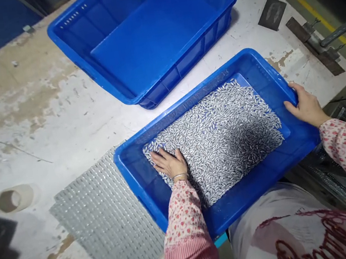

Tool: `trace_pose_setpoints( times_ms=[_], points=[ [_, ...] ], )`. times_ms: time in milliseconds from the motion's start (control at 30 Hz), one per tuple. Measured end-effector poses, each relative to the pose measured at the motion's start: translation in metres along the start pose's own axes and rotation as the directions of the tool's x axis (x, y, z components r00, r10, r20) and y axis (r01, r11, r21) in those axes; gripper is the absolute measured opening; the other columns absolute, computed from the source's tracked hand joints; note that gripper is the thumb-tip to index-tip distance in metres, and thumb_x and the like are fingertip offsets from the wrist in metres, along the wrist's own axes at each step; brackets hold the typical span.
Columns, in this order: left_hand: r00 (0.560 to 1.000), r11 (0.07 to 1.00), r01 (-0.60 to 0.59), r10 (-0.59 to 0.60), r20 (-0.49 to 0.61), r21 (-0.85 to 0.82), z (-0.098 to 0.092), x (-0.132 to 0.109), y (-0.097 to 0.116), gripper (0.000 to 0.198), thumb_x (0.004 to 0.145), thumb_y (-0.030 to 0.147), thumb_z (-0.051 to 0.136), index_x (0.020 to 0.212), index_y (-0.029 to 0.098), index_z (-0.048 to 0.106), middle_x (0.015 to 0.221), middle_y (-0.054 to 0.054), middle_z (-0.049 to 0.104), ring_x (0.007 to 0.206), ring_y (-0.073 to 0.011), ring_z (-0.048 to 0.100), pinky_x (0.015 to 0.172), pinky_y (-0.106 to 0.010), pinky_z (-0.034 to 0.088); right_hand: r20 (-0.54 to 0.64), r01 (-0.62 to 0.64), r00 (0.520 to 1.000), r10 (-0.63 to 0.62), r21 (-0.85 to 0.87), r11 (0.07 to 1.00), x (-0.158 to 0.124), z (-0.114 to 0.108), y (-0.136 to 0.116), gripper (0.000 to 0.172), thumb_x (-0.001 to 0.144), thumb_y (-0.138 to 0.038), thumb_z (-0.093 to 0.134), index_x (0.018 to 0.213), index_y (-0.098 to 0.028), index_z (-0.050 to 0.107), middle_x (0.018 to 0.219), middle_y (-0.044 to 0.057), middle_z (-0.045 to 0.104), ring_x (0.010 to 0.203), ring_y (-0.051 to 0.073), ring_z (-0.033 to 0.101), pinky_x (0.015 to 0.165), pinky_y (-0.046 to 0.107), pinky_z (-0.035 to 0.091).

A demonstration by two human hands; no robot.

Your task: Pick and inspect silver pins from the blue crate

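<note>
Lying palm-down, fingers spread, left hand (169,163) on small metal pieces (217,138) inside near blue crate (269,70) at table (44,123) edge. Right hand (305,105) clamped over crate's right rim, forearm bent inward, hands well apart.

Dim even light, soft shadows, slight blur, edges warped

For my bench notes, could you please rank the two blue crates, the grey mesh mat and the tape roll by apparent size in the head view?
1-2. Empty blue crate and crate of metal pieces: alike, nearness differs.
3. Grey mesh mat.
4. Tape roll.
</note>
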State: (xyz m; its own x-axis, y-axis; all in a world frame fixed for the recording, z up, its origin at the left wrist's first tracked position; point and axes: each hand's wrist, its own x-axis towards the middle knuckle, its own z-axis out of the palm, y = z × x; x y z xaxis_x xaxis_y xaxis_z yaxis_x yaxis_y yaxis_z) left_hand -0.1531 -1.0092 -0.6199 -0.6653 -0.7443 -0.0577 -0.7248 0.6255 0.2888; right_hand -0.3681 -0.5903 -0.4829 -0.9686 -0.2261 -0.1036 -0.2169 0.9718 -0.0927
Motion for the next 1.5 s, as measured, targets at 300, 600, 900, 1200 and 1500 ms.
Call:
trace_pose_setpoints(
  times_ms=[300,600,900,1200,1500],
  points=[
    [0.899,0.916,-0.364,0.393,0.193,-0.171,0.017,-0.027,0.096,0.072,0.09,0.052,0.043,0.145,0.008,0.032,0.156,-0.022,0.019,0.147,-0.0348,0.009,0.116,-0.058,0.014,-0.008,-0.012,1.0,0.012,-0.013,1.0,0.0,0.001,0.002,0.062,0.084,-0.039,0.052,0.14,-0.017,0.037,0.105,0.016,0.066,0.082,0.031,0.066,0.08,0.043,0.052],
    [0.492,0.557,-0.663,0.828,0.269,-0.5,0.009,-0.11,0.121,0.059,0.088,0.034,0.051,0.141,0.012,0.038,0.155,-0.017,0.028,0.146,-0.0284,0.016,0.117,-0.051,0.024,-0.025,-0.002,1.0,0.001,-0.045,0.999,-0.001,0.001,0.005,0.062,0.085,-0.04,0.052,0.14,-0.016,0.038,0.105,0.017,0.066,0.083,0.031,0.066,0.083,0.042,0.051],
    [0.687,0.742,-0.61,0.67,0.281,-0.279,-0.012,-0.105,0.059,0.056,0.091,0.036,0.047,0.143,0.016,0.038,0.155,-0.016,0.027,0.146,-0.0301,0.016,0.115,-0.053,0.022,-0.028,0.013,1.0,-0.015,-0.038,0.999,0.0,0.004,0.006,0.062,0.086,-0.037,0.054,0.141,-0.015,0.038,0.11,0.017,0.065,0.083,0.028,0.066,0.082,0.039,0.05],
    [0.928,0.943,-0.331,0.323,0.185,0.016,0.002,-0.08,0.033,0.08,0.087,0.056,0.047,0.147,0.006,0.03,0.155,-0.026,0.019,0.144,-0.0403,0.014,0.111,-0.065,0.014,-0.035,0.027,0.999,-0.026,0.033,0.999,0.001,0.006,0.004,0.061,0.085,-0.03,0.055,0.141,-0.011,0.038,0.118,0.021,0.062,0.095,0.025,0.063,0.087,0.036,0.047],
    [0.397,0.496,-0.835,0.843,0.364,-0.237,0.016,-0.137,0.091,0.065,0.088,0.046,0.052,0.145,0.017,0.039,0.156,-0.015,0.024,0.144,-0.0353,0.021,0.113,-0.059,0.021,-0.12,0.152,0.984,-0.133,0.173,0.973,0.007,0.018,0.011,0.061,0.083,-0.029,0.047,0.14,-0.008,0.038,0.137,0.017,0.051,0.122,0.028,0.053,0.104,0.044,0.043]
  ],
)
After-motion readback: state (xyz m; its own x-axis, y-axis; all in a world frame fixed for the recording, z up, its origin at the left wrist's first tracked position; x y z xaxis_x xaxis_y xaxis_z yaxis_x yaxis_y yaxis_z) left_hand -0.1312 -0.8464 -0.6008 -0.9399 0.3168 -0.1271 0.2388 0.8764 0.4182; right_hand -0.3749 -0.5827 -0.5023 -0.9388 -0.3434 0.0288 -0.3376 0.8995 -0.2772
